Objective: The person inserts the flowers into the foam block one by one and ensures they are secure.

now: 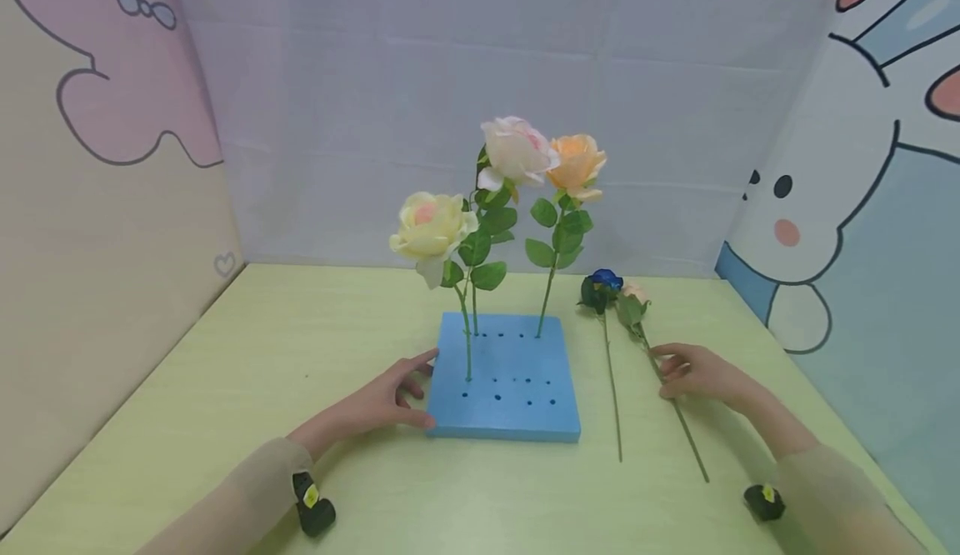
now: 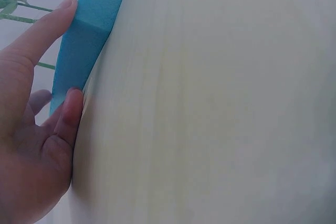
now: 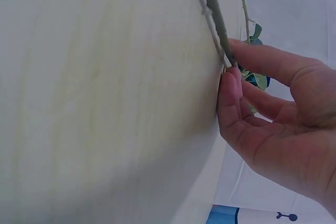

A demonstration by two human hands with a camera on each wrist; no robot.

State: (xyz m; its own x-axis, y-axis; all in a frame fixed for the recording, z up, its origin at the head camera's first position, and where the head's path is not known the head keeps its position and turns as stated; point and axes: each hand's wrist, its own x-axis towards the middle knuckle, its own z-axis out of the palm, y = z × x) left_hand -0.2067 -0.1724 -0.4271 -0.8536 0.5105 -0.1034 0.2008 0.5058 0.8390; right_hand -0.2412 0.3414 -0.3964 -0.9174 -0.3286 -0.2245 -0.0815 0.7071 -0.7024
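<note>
Left hand (image 1: 381, 403), loosely spread, touches a flat blue holed block (image 1: 487, 417) at nine o'clock; right hand (image 1: 699, 377) pinches a long-stemmed peach rose (image 1: 632, 310), bloom (image 1: 636, 290) part-hidden.

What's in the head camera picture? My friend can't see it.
A person's right hand pinches a peach flower's stem on a yellow table, beside a blue flower. The left hand touches a blue board holding three standing flowers.

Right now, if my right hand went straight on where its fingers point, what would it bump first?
Past the pale peach rose's stem at its fingertips, your right hand would probably meet the blue rose's stem, unless it's high enough to pass over.
</note>
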